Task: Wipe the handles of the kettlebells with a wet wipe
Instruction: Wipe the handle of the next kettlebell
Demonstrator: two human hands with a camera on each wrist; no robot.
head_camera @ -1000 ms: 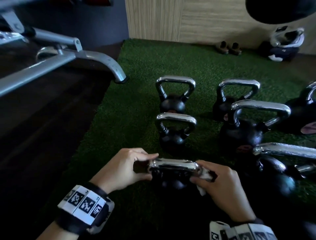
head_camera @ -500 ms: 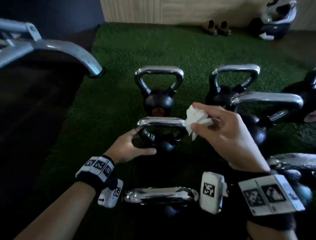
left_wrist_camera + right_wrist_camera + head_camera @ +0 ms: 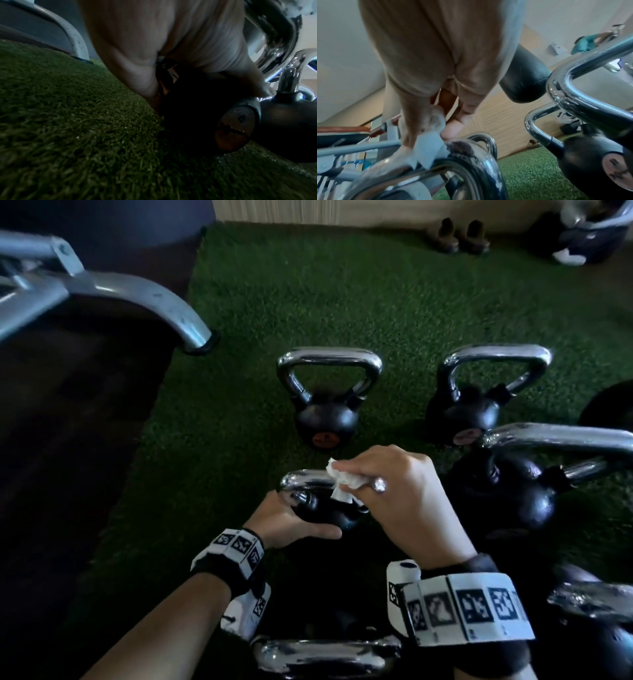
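Several black kettlebells with chrome handles stand on green turf (image 3: 308, 302). My left hand (image 3: 287, 518) grips the round body of a small kettlebell (image 3: 329, 517) in the middle of the head view. My right hand (image 3: 346, 474) pinches a crumpled white wet wipe (image 3: 339, 479) and presses it onto that kettlebell's chrome handle (image 3: 301, 479). In the right wrist view the wipe (image 3: 429, 146) lies over the top of the handle (image 3: 464, 152) under my fingers. In the left wrist view my palm (image 3: 154, 40) covers the dark body (image 3: 197, 105).
Another small kettlebell (image 3: 327, 419) stands just beyond, one (image 3: 469, 412) further right, and a larger one (image 3: 513, 491) close by my right hand. A chrome handle (image 3: 325, 654) lies below my wrists. A grey bench leg (image 3: 154, 299) ends at the turf's left edge beside dark floor (image 3: 68, 440).
Both hands left the nearest kettlebell and moved forward to the one beyond it. The wipe, held just off the handle's right end half a second ago, now presses on the handle.
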